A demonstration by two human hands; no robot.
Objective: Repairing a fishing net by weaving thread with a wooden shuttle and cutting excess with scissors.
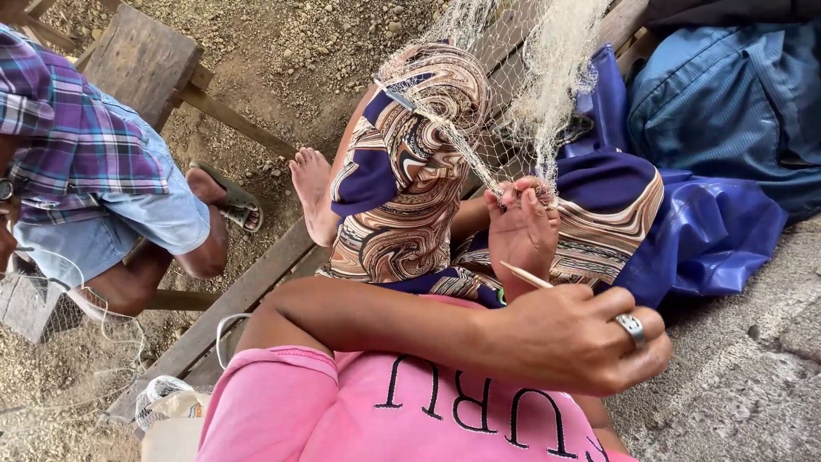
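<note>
My left hand (581,338), with a ring on one finger, is closed around a thin pale netting needle (526,275) that points up and left. The left forearm crosses over my pink shirt. Just above it, my right hand (522,231) pinches a fine pale fishing net (547,77) between its fingertips. The net hangs down from the top of the view and drapes over my raised knee in swirl-patterned cloth (410,171). My bare foot (312,192) rests on a wooden plank.
Another person in a plaid shirt and denim shorts (94,171) sits at the left, one sandalled foot on gravel. A wooden stool (141,56) stands behind. Blue tarp (710,231) and a blue bag (735,103) lie at the right. More net (162,398) lies at the lower left.
</note>
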